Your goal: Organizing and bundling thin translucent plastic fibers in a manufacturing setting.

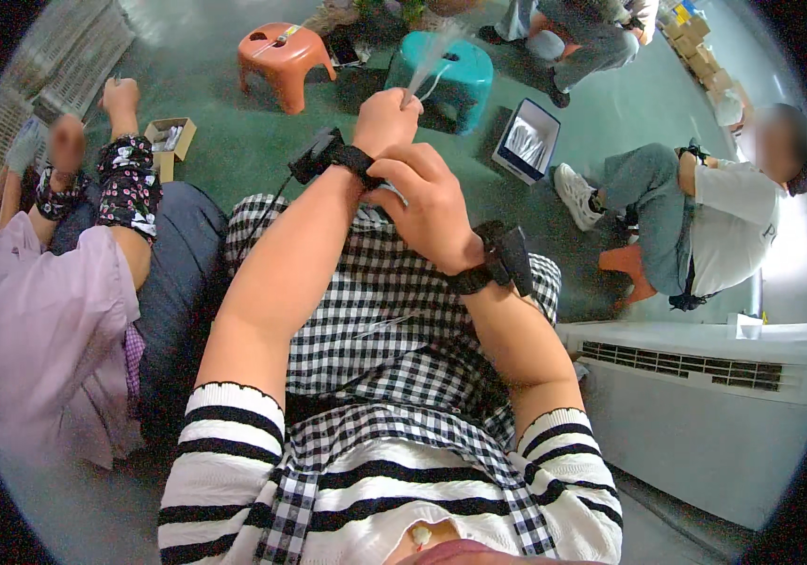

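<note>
My left hand (387,122) is closed around a bundle of thin clear strips (433,64), which fans out away from me over the teal stool. A black strap with a boxy device (317,158) circles my left wrist. Across it reaches my right hand (427,202), its fingers bent and touching that strap at the wrist, the thumb tucked below. My right wrist also wears a black strap with a device (507,262). Over my lap lies a black-and-white checked apron (366,292), with a few thin clear strips (389,325) on it.
An orange stool (283,58) and a teal stool (469,80) stand ahead. An open box of clear pieces (528,141) sits right of them; a smaller box (170,138) is at left. People sit on both sides and ahead. A white appliance (705,405) stands at right.
</note>
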Available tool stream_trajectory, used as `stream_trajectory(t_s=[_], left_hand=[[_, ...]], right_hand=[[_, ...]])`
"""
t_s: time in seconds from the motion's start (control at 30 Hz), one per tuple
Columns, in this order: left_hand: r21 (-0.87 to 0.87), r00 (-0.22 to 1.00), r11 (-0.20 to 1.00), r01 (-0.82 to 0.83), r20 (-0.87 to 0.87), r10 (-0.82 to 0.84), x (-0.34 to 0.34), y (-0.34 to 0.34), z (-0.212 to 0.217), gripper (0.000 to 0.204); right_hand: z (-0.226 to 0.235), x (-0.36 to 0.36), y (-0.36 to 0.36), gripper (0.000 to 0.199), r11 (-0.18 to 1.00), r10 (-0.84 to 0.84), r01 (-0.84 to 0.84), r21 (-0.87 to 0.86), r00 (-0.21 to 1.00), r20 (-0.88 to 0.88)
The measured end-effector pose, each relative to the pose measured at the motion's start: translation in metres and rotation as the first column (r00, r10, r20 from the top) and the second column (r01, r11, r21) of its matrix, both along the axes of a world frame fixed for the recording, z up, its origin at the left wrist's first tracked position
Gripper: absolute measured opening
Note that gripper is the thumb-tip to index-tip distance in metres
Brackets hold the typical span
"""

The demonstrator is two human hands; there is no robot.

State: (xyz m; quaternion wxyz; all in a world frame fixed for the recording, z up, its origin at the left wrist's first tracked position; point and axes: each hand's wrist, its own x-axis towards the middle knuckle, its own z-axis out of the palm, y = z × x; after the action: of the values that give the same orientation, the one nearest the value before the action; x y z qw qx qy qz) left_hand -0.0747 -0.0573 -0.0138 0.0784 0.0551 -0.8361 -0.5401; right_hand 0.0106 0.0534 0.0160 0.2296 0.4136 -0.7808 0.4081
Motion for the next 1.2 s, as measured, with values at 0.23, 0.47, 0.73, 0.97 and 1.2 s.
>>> stream_trajectory(t_s=[0.23, 0.47, 0.73, 0.97, 1.2], left_hand=[[-0.158, 0.960, 0.947, 0.281, 0.037, -0.279, 0.007, 0.011, -0.013, 0.027], [-0.068, 0.760, 0.849, 0.523, -0.414, -0.501, 0.015, 0.026, -0.054, 0.012], [-0.087, 0.755, 0.776, 0.625, -0.184, -0.629, 0.003, 0.035, -0.092, 0.013], [-0.270, 0.721, 0.723, 0.636, -0.124, -0.681, 0.005, 0.039, -0.086, 0.014], [-0.450, 0.690, 0.637, 0.626, -0.061, -0.721, 0.014, 0.033, -0.078, 0.016]], right_hand=[[0.012, -0.013, 0.013, 0.015, 0.980, 0.198, -0.198, 0.010, 0.973, -0.115], [0.021, -0.010, 0.022, 0.008, 0.984, 0.157, -0.138, -0.112, 0.970, 0.185], [0.020, -0.014, 0.030, 0.008, 0.996, 0.032, -0.016, -0.093, 0.984, 0.175], [0.022, -0.018, 0.032, 0.009, 0.997, 0.025, -0.016, -0.072, 0.992, 0.122], [0.007, -0.020, 0.023, 0.005, 0.995, -0.096, 0.096, 0.016, 0.960, 0.262]])
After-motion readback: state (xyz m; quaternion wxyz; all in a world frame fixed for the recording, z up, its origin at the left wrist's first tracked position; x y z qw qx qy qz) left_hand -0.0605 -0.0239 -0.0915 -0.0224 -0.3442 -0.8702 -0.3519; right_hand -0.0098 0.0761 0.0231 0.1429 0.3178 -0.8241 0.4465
